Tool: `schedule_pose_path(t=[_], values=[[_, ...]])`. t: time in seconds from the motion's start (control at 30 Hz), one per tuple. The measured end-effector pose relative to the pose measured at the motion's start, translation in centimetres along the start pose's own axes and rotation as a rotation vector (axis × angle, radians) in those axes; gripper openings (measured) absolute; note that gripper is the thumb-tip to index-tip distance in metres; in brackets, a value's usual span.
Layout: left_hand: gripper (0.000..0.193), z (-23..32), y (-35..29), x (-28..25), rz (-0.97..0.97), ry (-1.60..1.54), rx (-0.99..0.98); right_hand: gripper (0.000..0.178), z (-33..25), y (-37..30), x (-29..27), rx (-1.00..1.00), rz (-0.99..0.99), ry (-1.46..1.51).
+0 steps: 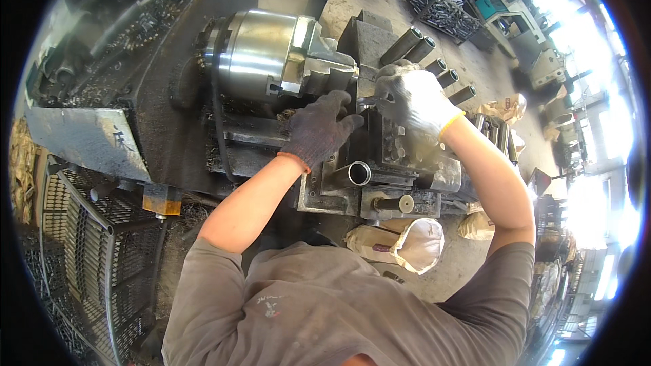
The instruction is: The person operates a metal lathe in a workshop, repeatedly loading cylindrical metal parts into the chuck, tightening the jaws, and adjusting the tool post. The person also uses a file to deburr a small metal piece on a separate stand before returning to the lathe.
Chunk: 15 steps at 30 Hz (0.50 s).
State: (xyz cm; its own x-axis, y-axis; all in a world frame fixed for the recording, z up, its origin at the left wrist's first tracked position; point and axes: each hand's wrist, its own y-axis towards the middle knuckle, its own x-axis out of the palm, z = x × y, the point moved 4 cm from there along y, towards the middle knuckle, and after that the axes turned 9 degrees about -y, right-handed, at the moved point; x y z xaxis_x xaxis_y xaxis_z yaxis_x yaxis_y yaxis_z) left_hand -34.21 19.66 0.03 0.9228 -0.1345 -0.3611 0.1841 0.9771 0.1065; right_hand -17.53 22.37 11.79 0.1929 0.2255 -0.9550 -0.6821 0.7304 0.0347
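Observation:
My left hand [322,129], in a dark grey glove with an orange cuff, is just below the jaws of the shiny lathe chuck [261,54]. Its thumb and fingers are apart, with nothing visible between them. Over the dark tool post [390,139], my right hand [412,98] wears a white glove, and its fingers are curled closed. A short metal piece [368,101] shows at the glove's left side; whether the hand grips it I cannot make out. Nearer me, an open metal tube [358,173] lies on the machine's slide.
Several dark metal tubes [401,46] stand behind my right hand. A short rod [395,204] and an open pale sack [413,244] are close to my body. At the left is a metal mesh cart [102,251]. A bin of metal parts [441,7] sits on the far floor.

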Motion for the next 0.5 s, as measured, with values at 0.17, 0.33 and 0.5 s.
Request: schedule_pose_path(t=[0.17, 0.33, 0.5], values=[[0.040, -4.2, 1.6, 3.8, -0.151, -0.138, -0.126, 0.017, 1.2, 1.7, 6.0, 0.024, -0.249, -0.150], [0.035, -6.2, 3.0, 6.7, -0.112, -0.205, -0.111, 0.020, 0.9, 2.6, 7.8, 0.038, -0.349, -0.179], [0.035, -7.2, 4.2, 7.9, -0.110, -0.281, -0.091, 0.020, 0.6, 3.3, 7.5, 0.106, -0.402, -0.174]])
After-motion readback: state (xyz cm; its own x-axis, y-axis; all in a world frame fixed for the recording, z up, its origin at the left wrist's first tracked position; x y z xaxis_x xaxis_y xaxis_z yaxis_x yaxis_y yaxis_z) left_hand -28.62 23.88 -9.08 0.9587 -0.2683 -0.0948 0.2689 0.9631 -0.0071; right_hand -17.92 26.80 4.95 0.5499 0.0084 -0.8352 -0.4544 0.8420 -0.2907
